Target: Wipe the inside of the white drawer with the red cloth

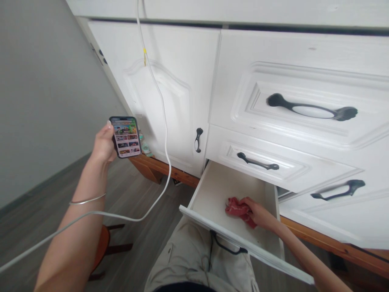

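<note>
My left hand (102,144) holds a smartphone (125,136) up at the left, its lit screen facing me. My right hand (257,213) reaches into the open bottom drawer (212,190) and presses a red cloth (237,209) against the drawer's white floor. The drawer is pulled out toward me, with its black handle (226,244) at the front. A thin bracelet (87,200) circles my left forearm.
A white cable (164,138) hangs down the cabinet door (170,101) and sweeps across to the lower left. Two shut drawers (304,105) sit above the open one. A small bottle (145,148) stands by the cabinet's wooden base. A wooden stool (103,243) is under my left arm.
</note>
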Available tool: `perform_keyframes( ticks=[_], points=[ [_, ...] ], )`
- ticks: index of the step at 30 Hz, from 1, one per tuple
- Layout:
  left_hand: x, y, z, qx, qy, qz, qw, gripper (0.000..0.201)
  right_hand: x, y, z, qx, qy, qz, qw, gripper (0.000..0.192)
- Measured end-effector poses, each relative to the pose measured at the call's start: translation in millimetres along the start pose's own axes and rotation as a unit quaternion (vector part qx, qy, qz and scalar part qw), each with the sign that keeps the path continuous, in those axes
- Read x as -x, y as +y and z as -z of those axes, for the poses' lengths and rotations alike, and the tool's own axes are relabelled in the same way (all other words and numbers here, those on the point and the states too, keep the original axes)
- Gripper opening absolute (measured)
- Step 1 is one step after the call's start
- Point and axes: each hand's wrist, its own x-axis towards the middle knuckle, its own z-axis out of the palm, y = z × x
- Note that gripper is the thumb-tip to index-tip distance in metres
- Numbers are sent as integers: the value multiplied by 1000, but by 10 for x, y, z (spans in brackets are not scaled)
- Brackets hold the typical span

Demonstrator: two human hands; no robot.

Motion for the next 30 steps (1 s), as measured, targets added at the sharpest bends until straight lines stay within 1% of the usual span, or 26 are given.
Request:
perform_keyframes(
  ticks=[3, 8, 11, 16, 18, 20, 21, 24, 25, 28, 30],
  points=[
    [3, -29, 34, 2, 0, 7, 1000, 28, 8, -27, -1, -3, 0, -5, 1000, 38],
    [-29, -96, 150, -3, 42, 8, 999, 30, 35, -98, 4, -9, 9, 1, 1000, 39],
    [-38, -143, 239, 18, 56, 17, 998, 30, 42, -113, 3, -16, 8, 0, 1000, 39],
    [-24, -219, 348, 91, 85, 62, 990, 37, 45, -157, 9, -5, 4, 7, 1000, 39],
    [-8, -251, 365, 91, 107, 87, 986, 43, 45, -174, 13, 3, 0, 8, 1000, 39],
    [15, -283, 366, 66, 131, 115, 982, 49, 46, -178, 15, 4, -5, 4, 1000, 39],
    [30, -298, 362, 50, 137, 129, 981, 47, 47, -177, 16, 5, -7, 3, 1000, 39],
    [95, -332, 335, 11, 140, 148, 979, 20, 51, -167, 22, 6, -11, 10, 1000, 40],
    [121, -339, 322, 5, 135, 148, 980, 23, 52, -166, 26, 6, -11, 13, 1000, 41],
    [195, -347, 279, -7, 118, 132, 984, 54, 55, -174, 40, 3, -14, 21, 1000, 41],
    [227, -348, 260, -13, 109, 108, 988, 71, 56, -187, 47, 4, -16, 21, 1000, 40]
  ],
)
